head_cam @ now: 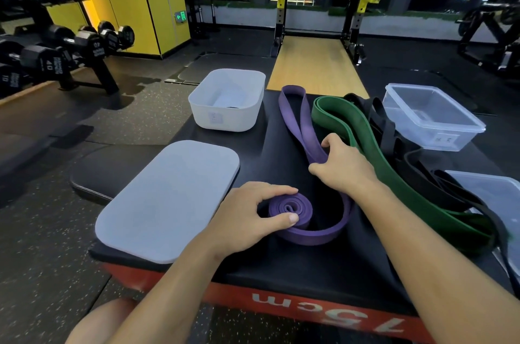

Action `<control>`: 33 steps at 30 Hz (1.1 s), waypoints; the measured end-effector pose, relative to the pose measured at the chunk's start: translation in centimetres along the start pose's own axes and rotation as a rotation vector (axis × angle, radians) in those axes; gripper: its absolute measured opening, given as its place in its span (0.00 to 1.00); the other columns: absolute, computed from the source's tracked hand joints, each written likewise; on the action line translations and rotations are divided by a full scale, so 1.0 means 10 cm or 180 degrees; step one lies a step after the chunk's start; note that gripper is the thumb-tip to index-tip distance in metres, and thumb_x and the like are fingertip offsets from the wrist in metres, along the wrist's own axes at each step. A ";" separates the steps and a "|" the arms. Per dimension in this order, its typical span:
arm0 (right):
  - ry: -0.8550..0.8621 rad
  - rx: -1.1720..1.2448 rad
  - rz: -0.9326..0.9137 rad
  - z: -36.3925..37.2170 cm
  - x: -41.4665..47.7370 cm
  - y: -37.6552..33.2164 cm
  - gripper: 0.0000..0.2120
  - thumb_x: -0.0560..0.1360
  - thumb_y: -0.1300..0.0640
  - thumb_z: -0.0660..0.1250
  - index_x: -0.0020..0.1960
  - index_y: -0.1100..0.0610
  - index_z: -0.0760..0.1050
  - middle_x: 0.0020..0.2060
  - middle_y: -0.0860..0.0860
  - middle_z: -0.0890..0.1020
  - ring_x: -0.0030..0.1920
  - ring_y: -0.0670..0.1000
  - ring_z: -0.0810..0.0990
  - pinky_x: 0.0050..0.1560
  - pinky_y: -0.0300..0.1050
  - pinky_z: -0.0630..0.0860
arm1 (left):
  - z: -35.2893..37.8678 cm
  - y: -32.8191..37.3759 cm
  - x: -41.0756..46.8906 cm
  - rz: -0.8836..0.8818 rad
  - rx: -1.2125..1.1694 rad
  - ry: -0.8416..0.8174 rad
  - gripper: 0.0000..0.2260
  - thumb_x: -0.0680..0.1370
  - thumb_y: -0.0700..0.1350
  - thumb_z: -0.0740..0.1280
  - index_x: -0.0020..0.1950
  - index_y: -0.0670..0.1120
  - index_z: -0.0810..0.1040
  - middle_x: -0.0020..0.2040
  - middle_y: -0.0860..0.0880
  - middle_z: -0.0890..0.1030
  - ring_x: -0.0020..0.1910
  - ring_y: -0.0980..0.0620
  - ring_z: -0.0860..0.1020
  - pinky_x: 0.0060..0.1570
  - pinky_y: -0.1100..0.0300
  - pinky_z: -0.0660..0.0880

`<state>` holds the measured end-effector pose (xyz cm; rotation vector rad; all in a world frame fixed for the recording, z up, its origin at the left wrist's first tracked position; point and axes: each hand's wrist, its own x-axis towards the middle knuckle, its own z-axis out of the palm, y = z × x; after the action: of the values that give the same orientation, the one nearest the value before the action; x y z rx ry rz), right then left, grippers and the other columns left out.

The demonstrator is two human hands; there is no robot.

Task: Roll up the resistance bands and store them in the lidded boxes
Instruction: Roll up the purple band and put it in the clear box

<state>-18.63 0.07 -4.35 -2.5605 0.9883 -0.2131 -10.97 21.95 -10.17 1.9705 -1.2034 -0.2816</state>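
A purple resistance band [302, 124] lies on the black box top, its near end wound into a small coil [291, 207]. My left hand [247, 217] grips that coil between thumb and fingers. My right hand [342, 163] pinches the loose purple strands farther back. Beside it lie a green band [374, 158] and black bands [439, 183]. An open white box [202, 107] stands at the back left, its grey lid [168, 200] lying flat in front of it. A clear plastic box [439, 130] sits at the back right.
A clear lid [503, 189] lies at the right edge under the black bands. The black-topped plyo box [295, 273] has a red front edge. A black bench pad [112, 163] adjoins at left. Dumbbell racks [56, 56] stand left, a squat rack [318, 6] behind.
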 end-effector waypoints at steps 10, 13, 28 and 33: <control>0.0866 0.0571 -0.0966 -0.01 -0.34 0.14 0.20 0.74 0.50 0.74 0.64 0.51 0.78 0.57 0.48 0.80 0.56 0.51 0.79 0.59 0.54 0.77 | 0.01 0.00 0.00 0.0024 -0.0026 0.0038 0.21 0.74 0.63 0.72 0.67 0.68 0.78 0.62 0.70 0.79 0.67 0.67 0.73 0.67 0.64 0.69; 0.0172 0.0873 -0.1778 0.01 -0.61 0.14 0.07 0.73 0.56 0.73 0.51 0.49 0.84 0.45 0.41 0.83 0.46 0.43 0.82 0.53 0.49 0.79 | 0.00 0.02 0.01 0.0070 -0.0071 0.0005 0.20 0.75 0.62 0.72 0.67 0.66 0.79 0.61 0.71 0.79 0.65 0.67 0.74 0.66 0.65 0.69; -0.0247 0.0517 -0.1759 0.18 -0.78 0.61 0.28 0.75 0.48 0.76 0.68 0.33 0.66 0.57 0.29 0.80 0.70 0.33 0.68 0.81 0.46 0.38 | -0.01 0.03 0.02 0.0028 -0.0086 -0.0061 0.19 0.75 0.58 0.74 0.67 0.64 0.80 0.61 0.72 0.77 0.66 0.66 0.73 0.66 0.67 0.68; -0.0454 0.0599 -0.1734 0.16 -0.70 0.53 0.30 0.74 0.50 0.77 0.71 0.37 0.70 0.60 0.30 0.79 0.71 0.32 0.66 0.81 0.49 0.37 | -0.02 0.04 -0.01 0.0036 -0.0029 -0.0135 0.24 0.75 0.62 0.72 0.70 0.64 0.77 0.63 0.66 0.80 0.68 0.65 0.73 0.70 0.61 0.69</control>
<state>-26.62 1.67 -8.02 -2.5679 0.1917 -0.2501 -11.16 22.04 -9.79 1.9582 -1.2377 -0.3238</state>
